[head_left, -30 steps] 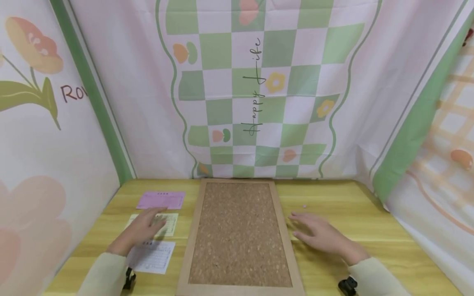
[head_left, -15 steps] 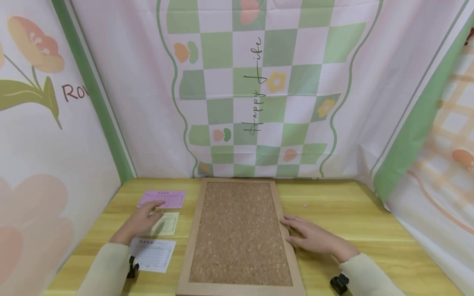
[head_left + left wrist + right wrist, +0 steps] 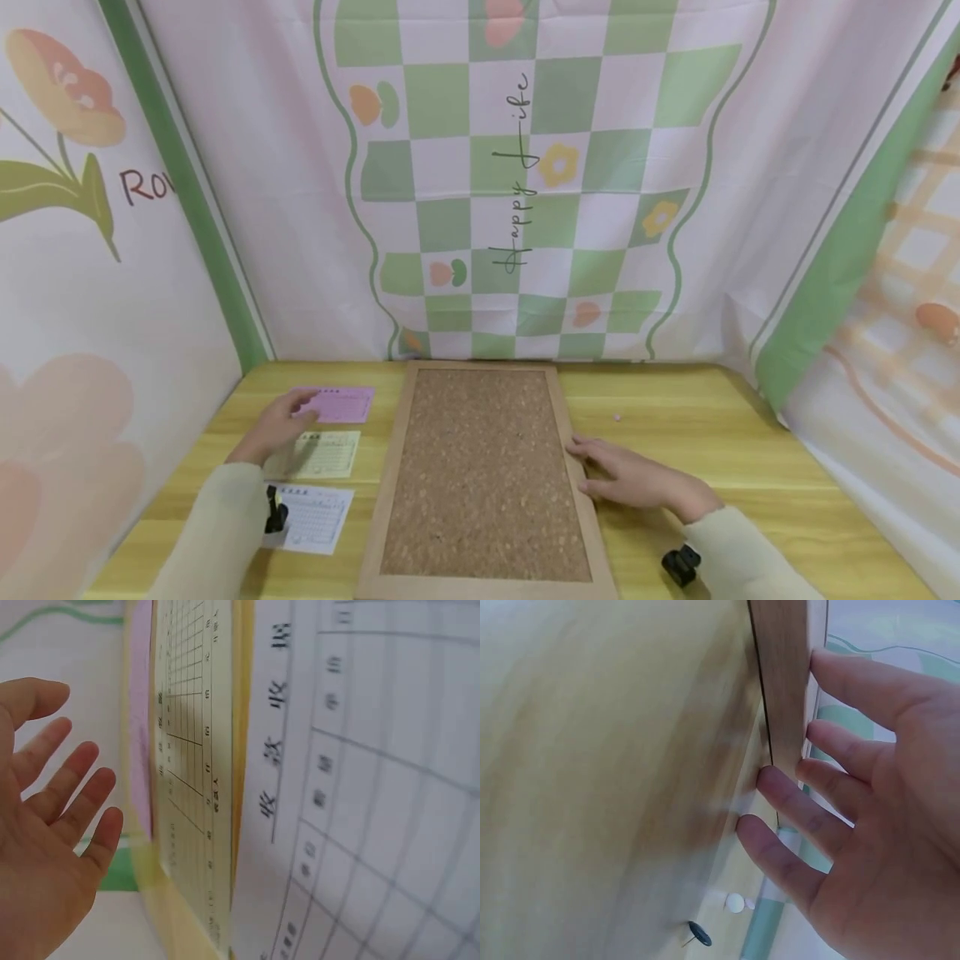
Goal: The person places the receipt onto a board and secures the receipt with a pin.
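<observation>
A cork board [image 3: 483, 475] in a wooden frame lies flat in the middle of the table. My right hand [image 3: 633, 479] rests its fingertips on the board's right edge, fingers fairly straight; the right wrist view shows them along the wooden frame [image 3: 780, 682]. On the left lie three printed paper slips: pink [image 3: 347, 406], pale yellow [image 3: 330, 457] and white [image 3: 318, 521]. My left hand [image 3: 276, 427] is at the near left corner of the pink slip and partly covers it. Its fingers are loosely spread and hold nothing in the left wrist view. Whether they touch paper, I cannot tell.
A tiny pink object [image 3: 617, 417] lies on the table right of the board. In the right wrist view a dark push pin [image 3: 699, 934] and a small white round thing [image 3: 735, 903] appear past the fingers. A printed curtain [image 3: 510, 208] hangs behind the table [image 3: 720, 442].
My left hand has moved away from me, from above the yellow slip to the pink one. My right hand has moved left onto the board's edge and then stayed there.
</observation>
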Tool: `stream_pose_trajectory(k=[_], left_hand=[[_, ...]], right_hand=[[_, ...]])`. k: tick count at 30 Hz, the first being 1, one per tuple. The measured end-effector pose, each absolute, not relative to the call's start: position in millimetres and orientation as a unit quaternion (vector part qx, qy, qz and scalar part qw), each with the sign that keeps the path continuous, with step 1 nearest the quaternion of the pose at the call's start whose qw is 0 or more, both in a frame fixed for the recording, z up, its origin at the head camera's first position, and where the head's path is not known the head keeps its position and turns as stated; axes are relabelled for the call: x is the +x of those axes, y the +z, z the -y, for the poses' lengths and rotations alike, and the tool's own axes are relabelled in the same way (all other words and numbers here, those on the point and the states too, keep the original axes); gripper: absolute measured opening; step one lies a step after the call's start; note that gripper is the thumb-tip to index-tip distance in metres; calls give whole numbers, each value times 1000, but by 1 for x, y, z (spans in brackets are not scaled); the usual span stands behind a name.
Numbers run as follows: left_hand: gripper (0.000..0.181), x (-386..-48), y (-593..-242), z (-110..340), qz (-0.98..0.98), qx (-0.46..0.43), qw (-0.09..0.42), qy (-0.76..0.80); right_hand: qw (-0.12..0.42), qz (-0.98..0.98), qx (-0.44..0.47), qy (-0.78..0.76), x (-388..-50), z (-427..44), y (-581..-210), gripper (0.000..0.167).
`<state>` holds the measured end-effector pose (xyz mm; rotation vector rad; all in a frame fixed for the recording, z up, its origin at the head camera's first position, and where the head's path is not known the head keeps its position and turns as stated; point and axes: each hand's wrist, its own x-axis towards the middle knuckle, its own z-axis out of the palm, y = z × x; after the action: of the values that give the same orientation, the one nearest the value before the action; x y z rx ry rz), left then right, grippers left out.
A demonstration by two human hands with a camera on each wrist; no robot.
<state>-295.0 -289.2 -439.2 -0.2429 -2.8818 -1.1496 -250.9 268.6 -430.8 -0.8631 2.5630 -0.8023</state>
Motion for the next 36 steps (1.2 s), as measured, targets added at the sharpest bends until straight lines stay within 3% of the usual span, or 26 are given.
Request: stream_pose_trajectory(k=[9,17,23,36], left_hand=[[65,-310,-445,303,919,10,-29,-393],[75,-320,-448,311,931,34,-12,-362],[81,-326,-457,321,940,61,-28,-335],[67,-321,-455,304,950,98,-23,-294]], right_hand=[[170,-895,-298,-286,-249,-267,-429,65],[170,-895,-296,-286,-249,-267,-428,65],[171,-894,-296,-290,-249,-267,-428,65],[165,-896,-294,-290,-249,-269,-430,65]])
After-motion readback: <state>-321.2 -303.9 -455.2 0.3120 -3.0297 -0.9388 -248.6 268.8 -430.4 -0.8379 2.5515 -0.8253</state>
